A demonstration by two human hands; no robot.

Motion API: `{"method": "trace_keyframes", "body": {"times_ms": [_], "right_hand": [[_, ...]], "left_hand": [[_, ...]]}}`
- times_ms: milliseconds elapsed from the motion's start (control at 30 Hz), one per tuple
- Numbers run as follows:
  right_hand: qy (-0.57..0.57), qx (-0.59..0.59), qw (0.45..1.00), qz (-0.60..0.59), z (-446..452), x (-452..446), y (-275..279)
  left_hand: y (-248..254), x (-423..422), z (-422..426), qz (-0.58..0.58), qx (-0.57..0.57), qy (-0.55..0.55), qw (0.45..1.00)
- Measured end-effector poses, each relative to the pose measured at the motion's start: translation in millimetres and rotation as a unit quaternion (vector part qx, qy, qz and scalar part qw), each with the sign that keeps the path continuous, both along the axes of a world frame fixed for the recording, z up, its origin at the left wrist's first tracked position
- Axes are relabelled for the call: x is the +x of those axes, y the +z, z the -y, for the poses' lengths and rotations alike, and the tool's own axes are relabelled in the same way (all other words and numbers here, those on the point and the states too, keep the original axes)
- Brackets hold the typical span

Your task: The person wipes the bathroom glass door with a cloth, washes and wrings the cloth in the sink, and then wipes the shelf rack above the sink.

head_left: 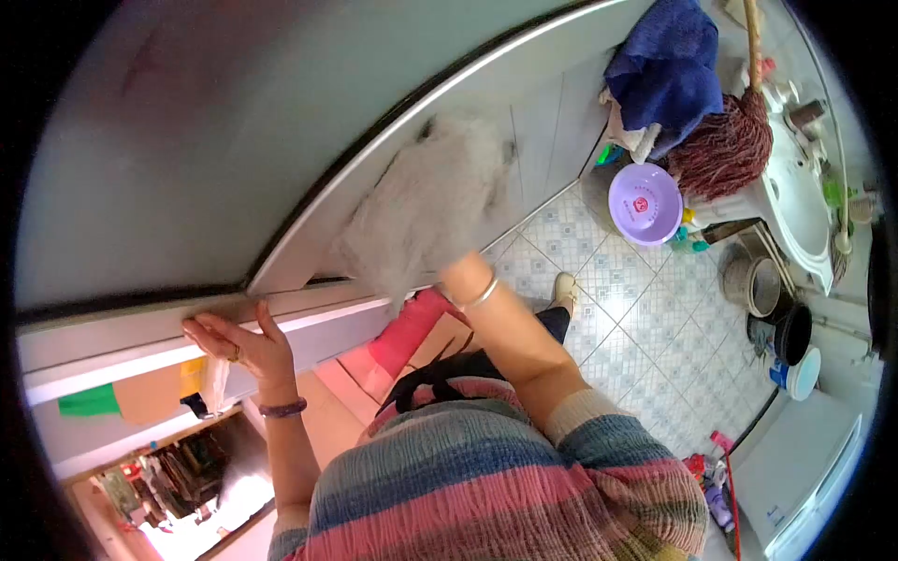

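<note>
One left hand (238,342), unclenched with thumb spread, rested on a pale straight frame (131,329); right hand (465,278) met shaggy grey cloth (435,187), grip indeterminable to me.

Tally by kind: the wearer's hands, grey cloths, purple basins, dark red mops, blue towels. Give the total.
Left hand and right hand: 2
Grey cloth: 1
Purple basin: 1
Dark red mop: 1
Blue towel: 1
Total: 6

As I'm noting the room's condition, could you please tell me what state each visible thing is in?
Grey fluffy cloth: blurred, at the right hand.
Grey-panelled door: left hand touching its edge.
Purple round plastic basin: upright, open.
Navy fabric towel: draped in folds.
Black plastic bucket: open-topped.
</note>
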State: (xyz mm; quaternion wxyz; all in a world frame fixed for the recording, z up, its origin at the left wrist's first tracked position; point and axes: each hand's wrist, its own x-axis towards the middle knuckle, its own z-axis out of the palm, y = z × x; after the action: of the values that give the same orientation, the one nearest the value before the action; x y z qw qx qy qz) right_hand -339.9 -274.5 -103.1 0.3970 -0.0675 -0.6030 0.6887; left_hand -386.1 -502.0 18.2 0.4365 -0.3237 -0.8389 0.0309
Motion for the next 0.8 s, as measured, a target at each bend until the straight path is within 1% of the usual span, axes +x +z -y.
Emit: {"method": "trace_keyframes", "body": {"times_ms": [33, 67, 100, 133, 167, 200, 233, 267, 300, 333, 367, 400, 433, 467, 500, 533, 567, 600, 633, 667, 700, 733, 767, 800], "right_hand": [[0.057, -0.107, 0.992, -0.038, -14, -5, 13], [0.157, -0.165, 0.961, -0.157, -12, -10, -1], [0.276, -0.239, 0.892, -0.266, -11, -14, -14], [0.387, -0.299, 0.805, -0.337, -9, -19, -28], [0.267, -0.162, 0.920, -0.235, 4, -26, -41], [0.132, -0.017, 0.984, -0.121, 13, -29, -37], [-0.009, 0.132, 0.991, 0.000, 17, -31, -34], [0.237, -0.177, 0.936, -0.191, -10, -16, -42], [0.301, -0.328, 0.873, -0.200, -35, -3, -16], [0.333, -0.481, 0.783, -0.209, -61, 11, 10], [0.218, -0.493, 0.839, -0.072, -69, 13, 35], [0.093, -0.490, 0.864, 0.066, -73, 15, 46], [0.098, -0.291, 0.952, 0.005, -66, 12, 22], [0.064, -0.107, 0.989, -0.082, -59, 9, -1], [-0.042, 0.033, 0.999, 0.006, -47, 9, -1], [-0.141, 0.176, 0.970, 0.093, -38, 8, 0], [-0.248, 0.303, 0.903, 0.179, -29, 7, 1], [-0.161, 0.179, 0.961, 0.134, -53, 9, -1], [-0.060, 0.007, 0.995, 0.081, -72, 11, 1], [-0.026, -0.060, 0.996, 0.066, -76, 11, 5], [-0.025, -0.045, 0.997, 0.059, -67, 10, 4], [-0.041, 0.005, 0.998, 0.053, -51, 8, 0], [-0.076, 0.093, 0.991, 0.056, -27, 6, -6], [-0.095, 0.143, 0.983, 0.067, -11, 6, -5]], "left_hand": [[1, 1, -3, 0.000, 0.007, -0.010, 1.000], [2, 3, -3, 0.000, 0.005, -0.005, 1.000], [2, 3, -3, 0.000, 0.004, -0.003, 1.000], [2, 2, -4, -0.001, 0.002, -0.002, 1.000], [4, 3, -3, -0.002, -0.003, 0.002, 1.000], [5, 3, -3, -0.003, -0.008, 0.005, 1.000], [5, 2, -2, -0.005, -0.011, 0.010, 1.000], [4, 4, -1, -0.004, -0.012, 0.016, 1.000], [5, 4, -5, -0.018, -0.013, 0.004, 1.000], [4, 4, -7, -0.015, -0.003, 0.002, 1.000], [4, 4, -8, -0.011, 0.004, -0.002, 1.000], [4, 4, -7, -0.007, 0.007, -0.006, 1.000], [3, 3, -6, -0.005, 0.010, -0.007, 1.000], [2, 4, -6, -0.003, 0.011, -0.009, 1.000], [3, 4, -6, -0.003, 0.011, -0.012, 1.000], [4, 3, -6, -0.003, 0.012, -0.015, 1.000], [5, 2, -7, -0.001, 0.012, -0.007, 1.000], [6, 4, -8, 0.005, 0.010, 0.002, 1.000], [5, 6, -8, 0.014, 0.011, 0.011, 1.000], [3, 6, -9, 0.015, 0.016, 0.011, 1.000], [2, 5, -9, 0.016, 0.019, 0.011, 1.000], [3, 5, -7, 0.019, 0.019, 0.011, 1.000], [2, 6, -6, 0.023, 0.022, 0.008, 0.999], [2, 5, -6, 0.025, 0.024, 0.003, 0.999]]}}
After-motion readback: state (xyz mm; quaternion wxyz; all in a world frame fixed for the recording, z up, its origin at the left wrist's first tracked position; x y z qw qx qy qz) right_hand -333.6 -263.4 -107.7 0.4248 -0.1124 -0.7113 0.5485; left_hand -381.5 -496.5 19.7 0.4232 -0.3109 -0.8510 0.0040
